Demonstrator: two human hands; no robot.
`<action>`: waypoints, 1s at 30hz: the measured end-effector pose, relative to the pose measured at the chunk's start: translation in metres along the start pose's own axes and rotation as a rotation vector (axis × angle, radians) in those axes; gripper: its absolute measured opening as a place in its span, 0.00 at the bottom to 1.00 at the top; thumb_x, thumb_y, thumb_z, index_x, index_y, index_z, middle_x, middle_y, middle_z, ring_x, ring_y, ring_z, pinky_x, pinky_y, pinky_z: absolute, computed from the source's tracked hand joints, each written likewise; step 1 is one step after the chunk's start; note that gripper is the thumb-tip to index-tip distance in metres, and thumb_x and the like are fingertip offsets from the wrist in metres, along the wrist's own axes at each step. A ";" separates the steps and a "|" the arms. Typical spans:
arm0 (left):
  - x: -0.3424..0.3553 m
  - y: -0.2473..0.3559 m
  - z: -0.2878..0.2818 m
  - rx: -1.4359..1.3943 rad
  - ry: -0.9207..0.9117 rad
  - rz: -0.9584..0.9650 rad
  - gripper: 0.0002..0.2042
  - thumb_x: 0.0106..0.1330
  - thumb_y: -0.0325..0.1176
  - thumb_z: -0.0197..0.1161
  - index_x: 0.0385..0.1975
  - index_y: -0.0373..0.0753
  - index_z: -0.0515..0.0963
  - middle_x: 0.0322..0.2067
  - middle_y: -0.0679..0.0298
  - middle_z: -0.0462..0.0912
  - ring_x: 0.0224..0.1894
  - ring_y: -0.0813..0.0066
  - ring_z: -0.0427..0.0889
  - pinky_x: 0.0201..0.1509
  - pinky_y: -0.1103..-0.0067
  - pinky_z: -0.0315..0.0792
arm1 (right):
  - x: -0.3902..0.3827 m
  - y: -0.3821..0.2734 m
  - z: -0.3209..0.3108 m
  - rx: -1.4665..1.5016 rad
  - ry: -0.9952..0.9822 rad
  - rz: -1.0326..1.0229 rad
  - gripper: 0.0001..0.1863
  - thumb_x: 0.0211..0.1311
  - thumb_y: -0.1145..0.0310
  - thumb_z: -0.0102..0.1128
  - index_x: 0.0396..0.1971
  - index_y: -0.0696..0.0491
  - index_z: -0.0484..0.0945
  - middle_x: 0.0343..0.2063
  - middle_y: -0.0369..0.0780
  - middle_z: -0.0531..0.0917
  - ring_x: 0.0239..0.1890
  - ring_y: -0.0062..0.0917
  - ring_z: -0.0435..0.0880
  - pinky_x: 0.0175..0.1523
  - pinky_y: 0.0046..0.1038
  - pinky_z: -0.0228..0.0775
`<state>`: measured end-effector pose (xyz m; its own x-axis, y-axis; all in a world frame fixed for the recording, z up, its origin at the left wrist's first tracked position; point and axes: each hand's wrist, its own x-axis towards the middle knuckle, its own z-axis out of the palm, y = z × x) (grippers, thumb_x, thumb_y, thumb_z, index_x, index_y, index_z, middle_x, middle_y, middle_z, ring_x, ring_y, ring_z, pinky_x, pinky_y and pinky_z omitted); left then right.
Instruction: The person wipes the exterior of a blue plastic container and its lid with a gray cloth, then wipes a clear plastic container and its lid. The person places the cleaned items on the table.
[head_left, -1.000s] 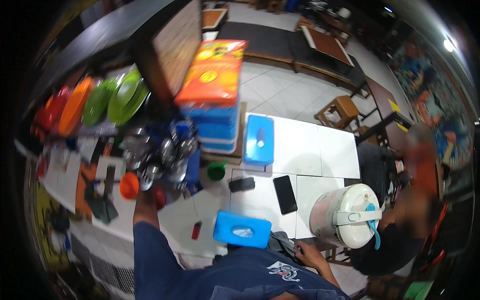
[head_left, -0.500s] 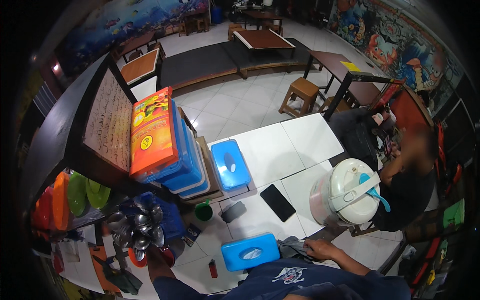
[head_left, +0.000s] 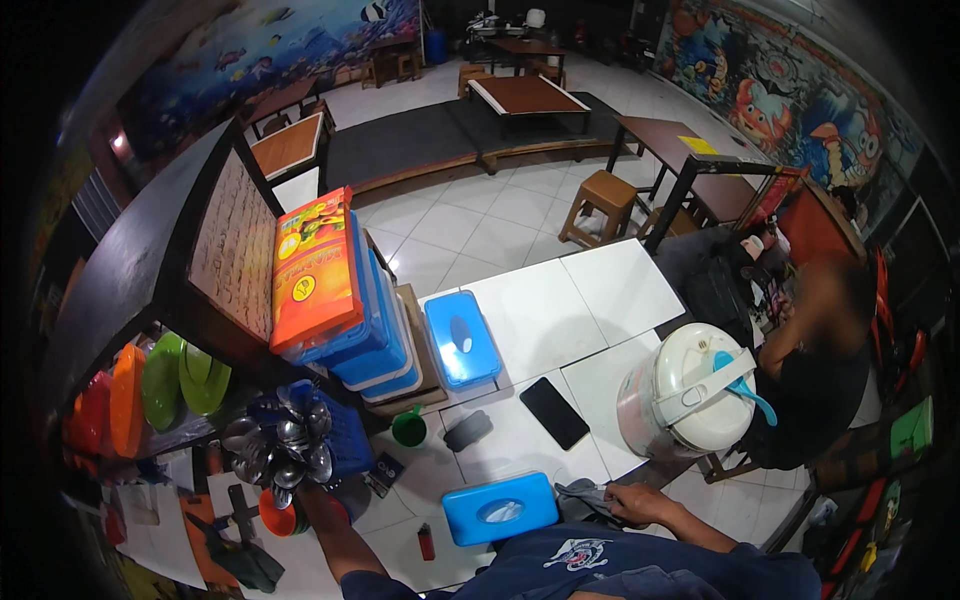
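My right hand (head_left: 632, 504) is closed on one end of a grey cloth (head_left: 588, 499), beside a blue tissue box (head_left: 500, 507) at the table's near edge. At the left, my left hand (head_left: 318, 503) reaches toward a bunch of metal spoons (head_left: 290, 435) standing next to a blue basket (head_left: 345, 440). Its fingers are hidden by the spoons, so I cannot see whether it grips any. Orange bowls (head_left: 278, 514) sit just left of my left wrist. A red lighter (head_left: 426, 542) lies between my arms.
On the white-tiled table (head_left: 525, 330) are a black phone (head_left: 555, 413), a green cup (head_left: 408, 428), a second blue tissue box (head_left: 462, 338) and a large white drink jug (head_left: 690, 390). Stacked blue containers (head_left: 375, 350) stand at left. Another person (head_left: 815, 370) sits at right.
My left forearm has shifted slightly right and up, and more of the orange bowls shows. My right hand still holds the grey cloth. The whole view has shifted a little.
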<state>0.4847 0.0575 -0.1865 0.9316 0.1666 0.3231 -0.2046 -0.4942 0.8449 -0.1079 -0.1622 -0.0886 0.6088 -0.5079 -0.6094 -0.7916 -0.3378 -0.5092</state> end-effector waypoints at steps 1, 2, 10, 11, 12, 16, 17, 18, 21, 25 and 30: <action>0.000 0.001 0.001 -0.001 -0.003 -0.002 0.11 0.67 0.37 0.54 0.39 0.34 0.75 0.37 0.55 0.79 0.38 0.63 0.77 0.44 0.68 0.70 | 0.000 0.001 0.002 0.006 0.005 -0.004 0.19 0.58 0.60 0.53 0.46 0.54 0.72 0.35 0.54 0.81 0.41 0.50 0.80 0.47 0.46 0.69; 0.001 0.001 0.002 -0.001 -0.002 -0.002 0.11 0.67 0.37 0.54 0.39 0.34 0.75 0.37 0.55 0.79 0.38 0.63 0.77 0.44 0.69 0.70 | 0.000 0.001 0.002 0.006 0.006 -0.001 0.19 0.58 0.60 0.53 0.46 0.54 0.72 0.35 0.54 0.81 0.41 0.50 0.80 0.47 0.46 0.69; -0.003 0.002 0.010 -0.014 -0.016 0.003 0.11 0.67 0.37 0.54 0.38 0.34 0.74 0.36 0.56 0.78 0.38 0.63 0.77 0.44 0.69 0.70 | 0.000 -0.003 0.002 0.034 0.014 -0.004 0.19 0.59 0.60 0.54 0.47 0.55 0.72 0.36 0.54 0.81 0.42 0.50 0.80 0.48 0.45 0.69; -0.002 0.004 0.010 -0.010 -0.017 0.007 0.11 0.67 0.37 0.54 0.38 0.34 0.74 0.36 0.56 0.78 0.37 0.63 0.77 0.44 0.69 0.70 | 0.000 -0.005 0.001 0.027 0.005 -0.002 0.19 0.59 0.60 0.54 0.47 0.55 0.72 0.37 0.54 0.81 0.42 0.50 0.80 0.48 0.45 0.69; -0.001 0.003 0.008 -0.011 -0.015 0.003 0.11 0.67 0.37 0.54 0.38 0.34 0.74 0.36 0.56 0.78 0.37 0.63 0.77 0.43 0.69 0.70 | 0.001 -0.008 -0.001 0.020 -0.004 0.000 0.20 0.59 0.60 0.54 0.47 0.56 0.72 0.37 0.54 0.81 0.43 0.50 0.80 0.48 0.45 0.69; 0.002 0.001 0.008 -0.010 -0.013 0.003 0.11 0.67 0.37 0.54 0.38 0.35 0.74 0.35 0.56 0.78 0.37 0.64 0.76 0.43 0.69 0.70 | 0.004 -0.006 0.000 0.012 -0.019 -0.009 0.20 0.59 0.60 0.54 0.48 0.56 0.72 0.38 0.54 0.81 0.43 0.49 0.80 0.48 0.44 0.69; 0.002 0.000 0.007 -0.010 -0.014 -0.001 0.11 0.67 0.37 0.54 0.38 0.35 0.74 0.35 0.56 0.78 0.37 0.64 0.76 0.43 0.69 0.69 | 0.006 -0.006 0.000 0.011 -0.022 -0.003 0.20 0.59 0.60 0.54 0.48 0.55 0.72 0.38 0.53 0.81 0.44 0.48 0.80 0.48 0.44 0.70; 0.004 0.000 0.007 -0.007 -0.017 0.003 0.11 0.67 0.37 0.54 0.38 0.35 0.74 0.35 0.56 0.78 0.37 0.64 0.76 0.43 0.69 0.69 | 0.007 -0.006 0.000 0.010 -0.024 0.002 0.20 0.59 0.60 0.54 0.48 0.55 0.72 0.39 0.53 0.81 0.44 0.48 0.80 0.48 0.44 0.70; 0.007 -0.001 0.008 -0.009 -0.015 -0.001 0.11 0.67 0.36 0.54 0.37 0.35 0.74 0.35 0.57 0.77 0.37 0.64 0.76 0.43 0.69 0.69 | 0.009 -0.011 -0.003 -0.001 -0.044 0.024 0.20 0.59 0.60 0.55 0.48 0.55 0.72 0.39 0.53 0.81 0.45 0.48 0.80 0.48 0.43 0.70; 0.014 -0.001 0.008 -0.003 -0.016 0.005 0.10 0.67 0.36 0.54 0.37 0.35 0.74 0.34 0.57 0.77 0.36 0.64 0.76 0.43 0.69 0.69 | 0.012 -0.014 -0.003 -0.022 -0.054 0.014 0.20 0.59 0.60 0.55 0.48 0.55 0.72 0.40 0.52 0.81 0.45 0.47 0.80 0.49 0.43 0.70; 0.022 0.001 0.015 -0.001 -0.026 0.011 0.10 0.67 0.36 0.53 0.37 0.35 0.74 0.34 0.57 0.77 0.36 0.64 0.75 0.42 0.69 0.69 | 0.013 -0.013 0.000 -0.025 -0.044 0.033 0.20 0.59 0.60 0.54 0.48 0.55 0.72 0.39 0.52 0.81 0.44 0.47 0.80 0.48 0.43 0.70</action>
<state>0.5095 0.0481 -0.1849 0.9367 0.1392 0.3213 -0.2153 -0.4947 0.8419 -0.0896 -0.1647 -0.0897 0.5834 -0.4837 -0.6524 -0.8122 -0.3416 -0.4730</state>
